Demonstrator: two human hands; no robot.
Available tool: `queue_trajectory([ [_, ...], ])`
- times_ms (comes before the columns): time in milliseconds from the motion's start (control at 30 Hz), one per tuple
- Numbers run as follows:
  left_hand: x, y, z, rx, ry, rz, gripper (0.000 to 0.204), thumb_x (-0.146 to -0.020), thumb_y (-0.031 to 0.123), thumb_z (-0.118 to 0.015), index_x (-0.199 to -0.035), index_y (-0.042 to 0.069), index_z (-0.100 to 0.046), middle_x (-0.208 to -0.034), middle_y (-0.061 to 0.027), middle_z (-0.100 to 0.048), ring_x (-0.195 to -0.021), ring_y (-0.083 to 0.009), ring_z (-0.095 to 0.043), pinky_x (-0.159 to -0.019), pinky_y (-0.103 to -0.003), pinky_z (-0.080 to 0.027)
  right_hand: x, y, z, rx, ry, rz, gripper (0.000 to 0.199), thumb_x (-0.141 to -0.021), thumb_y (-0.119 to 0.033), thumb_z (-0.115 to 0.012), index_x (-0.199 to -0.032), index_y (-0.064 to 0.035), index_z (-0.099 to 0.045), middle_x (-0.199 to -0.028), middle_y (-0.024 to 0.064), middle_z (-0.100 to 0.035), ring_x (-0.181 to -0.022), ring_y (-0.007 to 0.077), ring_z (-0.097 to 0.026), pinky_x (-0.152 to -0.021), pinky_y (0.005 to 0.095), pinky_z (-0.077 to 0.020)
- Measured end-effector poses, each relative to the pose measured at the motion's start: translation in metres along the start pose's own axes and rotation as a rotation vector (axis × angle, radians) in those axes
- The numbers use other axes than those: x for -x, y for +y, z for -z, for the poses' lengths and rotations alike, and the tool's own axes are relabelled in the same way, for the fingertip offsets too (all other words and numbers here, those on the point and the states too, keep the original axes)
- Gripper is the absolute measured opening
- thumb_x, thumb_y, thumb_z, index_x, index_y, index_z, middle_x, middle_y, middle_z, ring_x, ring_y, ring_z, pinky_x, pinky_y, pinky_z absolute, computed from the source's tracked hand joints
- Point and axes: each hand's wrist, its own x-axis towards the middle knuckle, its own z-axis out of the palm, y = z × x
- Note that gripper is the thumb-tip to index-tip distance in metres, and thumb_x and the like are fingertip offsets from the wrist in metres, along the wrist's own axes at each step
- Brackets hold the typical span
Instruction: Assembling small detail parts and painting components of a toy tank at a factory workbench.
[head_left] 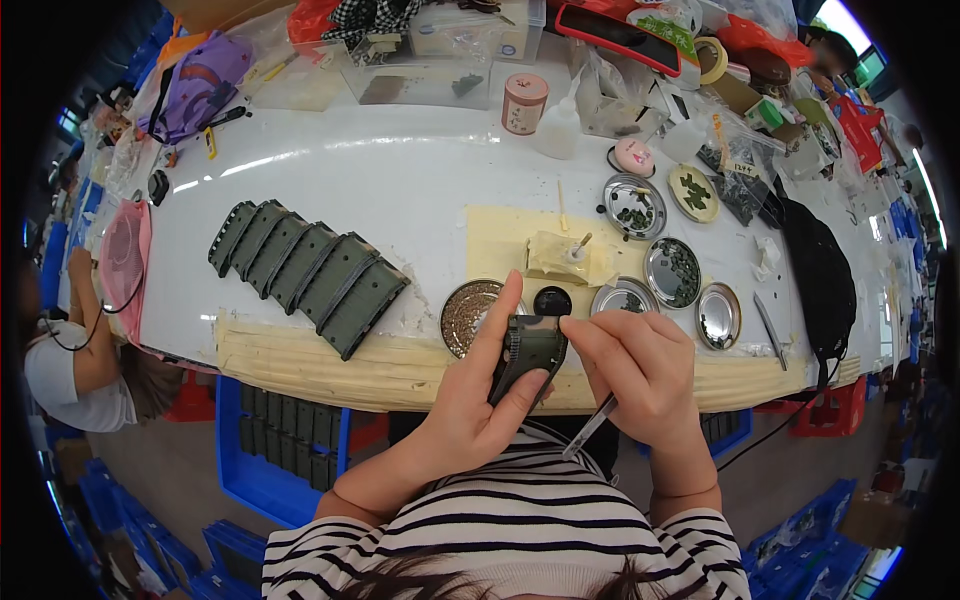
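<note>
In the head view, we held a dark olive plastic part (528,352) over the front edge of the white table (400,180), just above our striped shirt (500,530). Our left hand (470,400) gripped this part, the thumb on its lower side and the index finger stretched up along its left side. Our right hand (640,370) touched the top right corner of the part with pinched fingertips, and it also kept thin metal tweezers (590,428) between the closed fingers. Behind the part stood round metal dishes (672,272) with small dark pieces. To the left lay a row of olive plastic parts (310,272), overlapping each other.
</note>
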Motion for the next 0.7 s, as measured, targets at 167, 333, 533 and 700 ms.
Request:
queue_trajectory([
  [167,0.0000,-0.0005,-0.0013,0.041,0.012,0.015,0.073,-0.096,-0.002,-0.047,-0.154,0.004,-0.003,-0.122,-0.0119,-0.054,-0.088,-0.0132,-0.058,-0.079,-0.027,-0.052,-0.0037,-0.0002,0.0050,-0.148,-0.010,-0.094,0.032,-0.066,-0.002,-0.073,-0.098,-0.0027,-0.068,-0.082,0.0062,-0.062,-0.060,0.0181,-0.057,-0.053,0.0291,-0.0447],
  [333,-0.0001,-0.0010,-0.0002,0.017,0.002,-0.014,0.073,-0.096,-0.001,-0.047,-0.153,0.003,-0.002,-0.123,-0.0124,-0.053,-0.092,-0.0133,-0.058,-0.081,-0.028,-0.053,-0.0048,-0.0021,0.0008,-0.302,0.074,-0.194,0.026,-0.070,0.000,-0.076,-0.094,-0.0039,-0.067,-0.078,0.0075,-0.061,-0.062,0.0220,-0.061,-0.051,0.0310,-0.0471],
  [533,0.0018,-0.0039,0.0016,-0.043,-0.008,-0.059,0.074,-0.096,-0.001,-0.048,-0.153,0.002,-0.002,-0.125,-0.0128,-0.052,-0.098,-0.0136,-0.057,-0.083,-0.028,-0.053,-0.0080,-0.0027,0.0034,-0.296,0.063,-0.182,0.025,-0.070,0.001,-0.076,-0.093,-0.0040,-0.067,-0.078,0.0076,-0.061,-0.061,0.0218,-0.061,-0.051,0.0304,-0.0469],
  [700,0.0027,-0.0058,0.0024,-0.114,-0.002,-0.087,0.073,-0.096,0.000,-0.048,-0.153,0.001,-0.003,-0.123,-0.0132,-0.054,-0.096,-0.0134,-0.058,-0.083,-0.027,-0.052,-0.0085,-0.0037,0.0051,-0.271,0.037,-0.177,0.025,-0.070,0.000,-0.075,-0.093,-0.0033,-0.066,-0.079,0.0075,-0.060,-0.063,0.0222,-0.061,-0.051,0.0311,-0.0468],
])
